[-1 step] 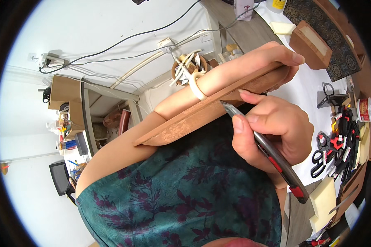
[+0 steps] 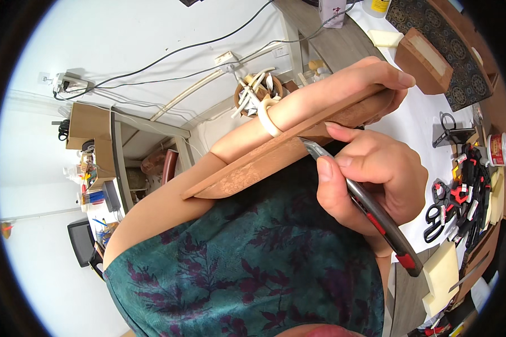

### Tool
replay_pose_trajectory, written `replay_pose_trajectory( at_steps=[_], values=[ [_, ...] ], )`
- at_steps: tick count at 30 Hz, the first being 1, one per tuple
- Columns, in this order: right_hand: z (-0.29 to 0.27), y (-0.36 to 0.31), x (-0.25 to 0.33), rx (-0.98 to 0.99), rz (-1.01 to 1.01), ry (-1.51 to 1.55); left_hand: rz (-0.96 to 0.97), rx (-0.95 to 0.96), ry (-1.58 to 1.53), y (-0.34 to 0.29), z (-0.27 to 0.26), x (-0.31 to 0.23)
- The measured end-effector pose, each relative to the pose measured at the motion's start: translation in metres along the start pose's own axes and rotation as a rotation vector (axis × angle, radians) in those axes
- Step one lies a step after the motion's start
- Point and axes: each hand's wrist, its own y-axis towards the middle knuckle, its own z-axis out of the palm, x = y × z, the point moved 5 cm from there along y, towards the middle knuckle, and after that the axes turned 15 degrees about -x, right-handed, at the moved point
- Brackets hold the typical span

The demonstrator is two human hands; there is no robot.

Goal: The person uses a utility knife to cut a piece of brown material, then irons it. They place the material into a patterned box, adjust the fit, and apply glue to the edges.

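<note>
The brown flat piece (image 2: 253,171) is held up slantwise above the dark green, leaf-patterned garment (image 2: 230,269), its lower end lying across the left forearm. The left hand (image 2: 371,80) has its fingers curled round the upper end, gripping it; a white bangle (image 2: 267,119) circles that wrist. The right hand (image 2: 385,174) has its fingers closed about a grey-and-red utility knife (image 2: 377,220), its blade tip at the piece's face; whether they touch I cannot tell. To the right, on the bench (image 2: 407,292), are a white sheet (image 2: 424,132), a brown block (image 2: 423,62) and jumbled tools (image 2: 470,194).
</note>
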Motion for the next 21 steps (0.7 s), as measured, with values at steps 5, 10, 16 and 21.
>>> replay_pose_trajectory(
  at_steps=[5, 10, 16, 21],
  values=[
    [-0.003, -0.002, -0.002, -0.026, 0.03, -0.026, 0.001, -0.002, 0.0, -0.002, 0.0, 0.0],
    [-0.005, 0.007, -0.003, 0.036, 0.132, -0.037, 0.01, -0.006, -0.005, -0.005, 0.0, -0.002],
    [-0.003, 0.011, -0.007, 0.046, 0.232, -0.007, 0.016, 0.006, -0.006, -0.01, -0.001, -0.004],
    [-0.003, 0.013, -0.005, 0.037, 0.287, 0.001, 0.016, -0.002, -0.005, -0.011, -0.001, -0.006]
  ],
)
